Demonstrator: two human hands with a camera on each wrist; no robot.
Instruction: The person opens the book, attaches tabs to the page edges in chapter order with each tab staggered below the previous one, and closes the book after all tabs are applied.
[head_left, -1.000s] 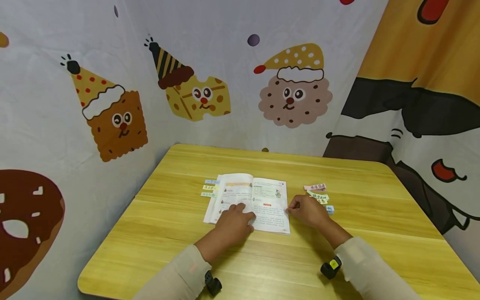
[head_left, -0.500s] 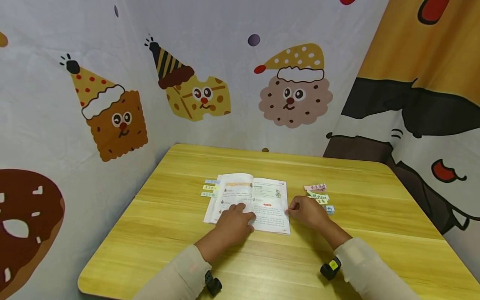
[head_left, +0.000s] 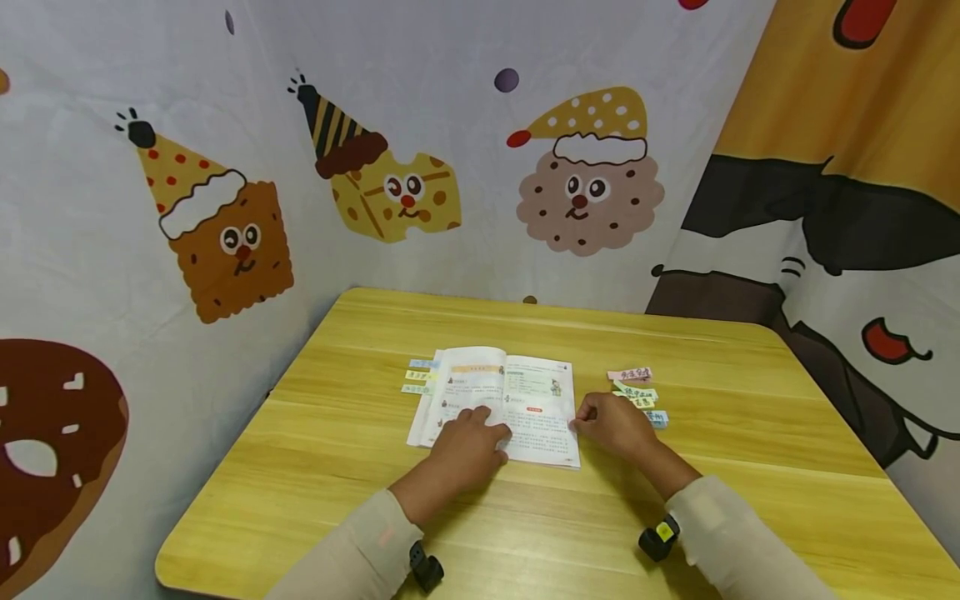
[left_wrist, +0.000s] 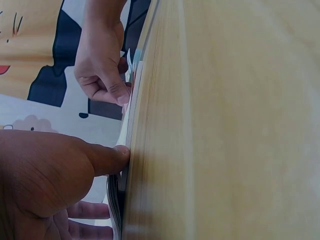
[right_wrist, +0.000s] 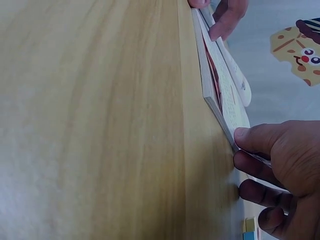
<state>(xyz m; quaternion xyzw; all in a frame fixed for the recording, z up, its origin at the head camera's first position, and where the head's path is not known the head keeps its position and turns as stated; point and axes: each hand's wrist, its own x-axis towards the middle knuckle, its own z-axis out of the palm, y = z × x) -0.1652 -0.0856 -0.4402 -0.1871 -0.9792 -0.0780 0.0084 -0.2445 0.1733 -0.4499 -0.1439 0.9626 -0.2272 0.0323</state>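
Note:
An open book [head_left: 536,417] with printed pages lies on the table. My left hand [head_left: 468,450] rests on it near the spine, fingers spread and pressing on the left page and the gutter. In the left wrist view, the left thumb [left_wrist: 112,159] presses down at the book's near edge. At the right page's outer edge is my right hand [head_left: 617,423]. In the right wrist view, its thumb [right_wrist: 255,138] lies on top of the page edge and the index finger below, pinching the page. Blue, yellow and green paper tabs [head_left: 420,376] with handwriting stick out from the book's left side.
Handwritten paper strips lie right of the book: a pink strip [head_left: 630,375], a green strip [head_left: 637,393] and a blue strip [head_left: 659,418], with a yellow one partly behind the right hand. A cartoon-printed cloth [head_left: 480,275] hangs behind the wooden table [head_left: 337,500].

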